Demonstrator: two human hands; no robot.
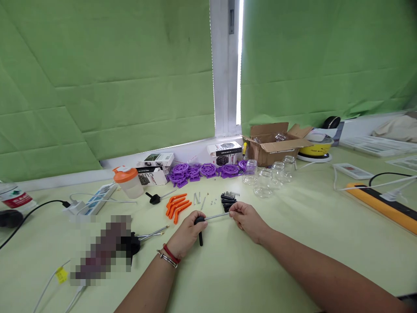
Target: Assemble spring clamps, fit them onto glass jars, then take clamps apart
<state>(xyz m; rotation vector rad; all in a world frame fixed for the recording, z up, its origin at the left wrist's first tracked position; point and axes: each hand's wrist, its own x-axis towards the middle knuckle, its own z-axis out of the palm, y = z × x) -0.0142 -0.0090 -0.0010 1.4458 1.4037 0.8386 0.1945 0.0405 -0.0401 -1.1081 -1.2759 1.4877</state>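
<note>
My left hand (185,234) is closed round a black plastic part (200,239) with a thin metal rod (216,216) sticking out of it to the right. At the rod's far end, the fingers of my right hand (250,221) are pinched together; whether a small piece sits between them is hidden. Just beyond my right hand lie black cylindrical handles (228,201) and coil springs (233,194). Several bent orange plastic pieces (177,205) rest beyond my left hand. Loose metal pins (197,198) and tiny parts (213,201) lie between these groups.
Purple plastic parts (208,170), glass jars (263,184) and an open cardboard box (272,148) line the back. Black rod assemblies (133,244) lie left, near a power strip (99,198) and an orange-lidded cup (128,182). An orange power strip (381,204) is at right.
</note>
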